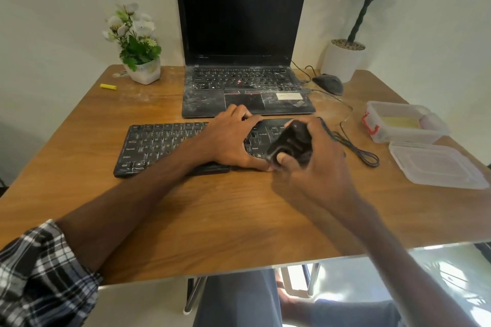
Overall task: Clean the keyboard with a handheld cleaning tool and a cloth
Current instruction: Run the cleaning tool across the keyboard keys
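A black external keyboard (159, 145) lies on the wooden table (212, 220) in front of a dusty laptop (244, 82). My left hand (231, 138) rests on the keyboard's middle with fingers spread flat over the keys. My right hand (316, 167) grips a small black handheld cleaning tool (289, 143) over the keyboard's right end, thumb on its near side. The tool's underside and the keys below it are hidden. A yellowish cloth (400, 122) lies in an open clear box (406, 135) at the right.
The box's clear lid (435, 167) lies nearer the right edge. A black cable (356, 148) loops beside the keyboard. A mouse (328, 83) sits right of the laptop. A flower pot (143, 71), a yellow marker (108, 86) and a tall potted plant (345, 58) stand at the back.
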Demonstrator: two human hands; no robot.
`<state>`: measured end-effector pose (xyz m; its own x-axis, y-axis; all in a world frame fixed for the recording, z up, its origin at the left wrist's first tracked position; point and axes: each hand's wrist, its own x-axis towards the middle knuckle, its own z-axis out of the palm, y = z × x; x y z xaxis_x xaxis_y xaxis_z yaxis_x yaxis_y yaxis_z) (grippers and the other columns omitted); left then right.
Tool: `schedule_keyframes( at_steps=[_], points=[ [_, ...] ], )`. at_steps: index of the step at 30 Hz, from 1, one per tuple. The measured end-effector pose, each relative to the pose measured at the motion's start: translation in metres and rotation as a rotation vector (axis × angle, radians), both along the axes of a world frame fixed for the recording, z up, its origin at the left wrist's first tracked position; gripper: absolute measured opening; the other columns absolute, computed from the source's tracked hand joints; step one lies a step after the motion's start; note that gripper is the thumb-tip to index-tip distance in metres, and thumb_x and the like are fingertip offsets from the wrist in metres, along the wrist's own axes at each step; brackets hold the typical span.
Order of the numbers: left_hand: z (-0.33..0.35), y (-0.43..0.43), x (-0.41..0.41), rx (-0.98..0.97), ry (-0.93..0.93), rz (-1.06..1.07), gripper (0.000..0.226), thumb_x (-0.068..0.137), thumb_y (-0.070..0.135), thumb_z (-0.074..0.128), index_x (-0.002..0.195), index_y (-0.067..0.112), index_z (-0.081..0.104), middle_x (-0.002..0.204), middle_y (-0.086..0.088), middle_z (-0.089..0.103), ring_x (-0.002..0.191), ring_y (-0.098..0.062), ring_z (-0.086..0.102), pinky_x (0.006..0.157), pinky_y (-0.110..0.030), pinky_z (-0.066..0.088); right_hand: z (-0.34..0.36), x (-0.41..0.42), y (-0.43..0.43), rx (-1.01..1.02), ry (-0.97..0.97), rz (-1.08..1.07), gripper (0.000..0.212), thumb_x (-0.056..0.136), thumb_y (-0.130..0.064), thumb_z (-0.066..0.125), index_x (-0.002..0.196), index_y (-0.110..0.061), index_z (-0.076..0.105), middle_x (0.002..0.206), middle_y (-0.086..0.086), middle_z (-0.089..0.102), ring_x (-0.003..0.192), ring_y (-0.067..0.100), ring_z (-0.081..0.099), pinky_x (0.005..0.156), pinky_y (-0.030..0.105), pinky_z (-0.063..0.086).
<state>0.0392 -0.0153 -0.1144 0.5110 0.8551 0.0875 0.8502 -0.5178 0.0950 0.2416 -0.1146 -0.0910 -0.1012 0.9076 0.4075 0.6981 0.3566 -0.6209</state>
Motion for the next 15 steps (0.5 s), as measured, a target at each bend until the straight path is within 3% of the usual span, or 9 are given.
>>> schedule_keyframes(
  at_steps=[5,9,12,15],
  points=[
    [0.0,-0.001,-0.002,0.01,-0.002,-0.005,0.132,0.059,0.102,0.051,0.162,0.022,0.03,0.15,-0.002,0.038,0.133,-0.02,0.035,0.111,-0.039,0.037,0.022,0.01,0.027,-0.008,-0.077,-0.043,0.057,0.082,-0.015,0.08,0.127,-0.021,0.045,0.095,-0.016,0.057,0.086,0.005,0.06,0.072,0.022,0.052],
    [-0.002,0.0,-0.003,0.024,0.018,-0.016,0.132,0.061,0.103,0.052,0.163,0.022,0.029,0.148,-0.001,0.039,0.132,-0.019,0.035,0.109,-0.037,0.036,0.012,0.001,0.018,-0.047,-0.251,0.095,0.053,0.081,-0.012,0.076,0.123,-0.023,0.044,0.097,-0.004,0.064,0.087,0.018,0.064,0.076,0.043,0.056],
    [-0.001,0.001,-0.002,0.024,0.029,-0.014,0.13,0.064,0.099,0.054,0.163,0.019,0.028,0.149,-0.003,0.038,0.133,-0.02,0.035,0.109,-0.037,0.036,0.022,0.012,0.014,-0.127,-0.256,0.181,0.055,0.079,-0.013,0.08,0.123,-0.022,0.049,0.1,-0.006,0.067,0.092,0.015,0.066,0.078,0.043,0.058],
    [0.001,-0.001,-0.002,0.012,0.029,-0.015,0.131,0.064,0.1,0.055,0.164,0.02,0.027,0.152,-0.002,0.037,0.135,-0.02,0.034,0.111,-0.038,0.035,0.032,0.021,0.019,-0.094,-0.203,0.113,0.056,0.079,-0.015,0.082,0.124,-0.022,0.05,0.102,-0.01,0.064,0.094,0.011,0.064,0.081,0.038,0.058]
  ],
)
